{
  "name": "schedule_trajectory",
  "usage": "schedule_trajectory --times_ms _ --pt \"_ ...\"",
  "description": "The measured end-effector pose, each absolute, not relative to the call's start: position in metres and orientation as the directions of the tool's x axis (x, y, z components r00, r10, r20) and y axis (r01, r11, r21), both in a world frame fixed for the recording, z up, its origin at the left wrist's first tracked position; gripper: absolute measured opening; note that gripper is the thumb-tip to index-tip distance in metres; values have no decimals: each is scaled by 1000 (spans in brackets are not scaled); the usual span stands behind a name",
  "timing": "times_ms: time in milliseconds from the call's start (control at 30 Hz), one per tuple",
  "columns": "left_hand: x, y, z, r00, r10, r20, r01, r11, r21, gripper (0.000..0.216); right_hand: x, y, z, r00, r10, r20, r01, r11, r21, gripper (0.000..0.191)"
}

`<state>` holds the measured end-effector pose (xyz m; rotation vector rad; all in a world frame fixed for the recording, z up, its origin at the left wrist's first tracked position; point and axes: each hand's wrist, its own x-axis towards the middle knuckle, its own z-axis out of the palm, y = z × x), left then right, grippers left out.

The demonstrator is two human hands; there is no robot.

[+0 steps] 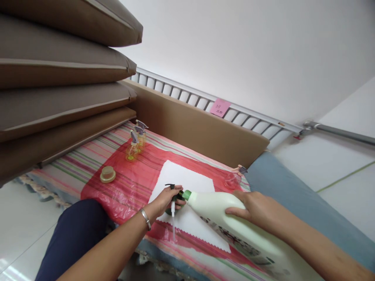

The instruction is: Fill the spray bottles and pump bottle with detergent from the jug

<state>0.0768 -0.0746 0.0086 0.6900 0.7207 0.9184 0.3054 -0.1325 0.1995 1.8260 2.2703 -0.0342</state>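
My right hand (254, 208) grips a large white plastic bottle (216, 207) with a green neck, tipped on its side towards the left. My left hand (166, 199) is closed on a small dark green spray bottle (172, 208) at the big bottle's mouth; the sprayer's black head and white dip tube (173, 226) hang by my fingers. Both hands are over a white cloth (187, 183) lying on a red plastic sheet (123, 187).
Two small yellow spray bottles (135, 144) stand at the back left, a clear pinkish one (234, 177) lies at the right. A tan lid (107, 174) rests on the striped cover. Brown cushions (58, 78) are stacked at left, a cardboard panel (199, 128) behind.
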Motion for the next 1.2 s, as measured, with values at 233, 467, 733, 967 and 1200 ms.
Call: schedule_trajectory --times_ms 233,467,733,967,1200 --pt "76 -76 10 416 874 -250 -450 437 779 34 307 -135 200 -207 963 -175 966 230 122 44" --pt "77 -75 10 420 872 -250 -449 440 778 35 307 -134 199 -202 962 -181 966 227 125 46" --pt "76 -76 10 422 874 -242 -452 434 779 33 305 -136 198 -181 969 -169 971 204 128 44" --pt "75 -75 9 406 881 -243 -456 426 781 33 315 -148 179 -151 977 -152 987 157 26 43" --pt "74 -74 10 399 884 -244 -443 418 793 34 338 -159 163 -52 997 -59 985 42 -167 43"
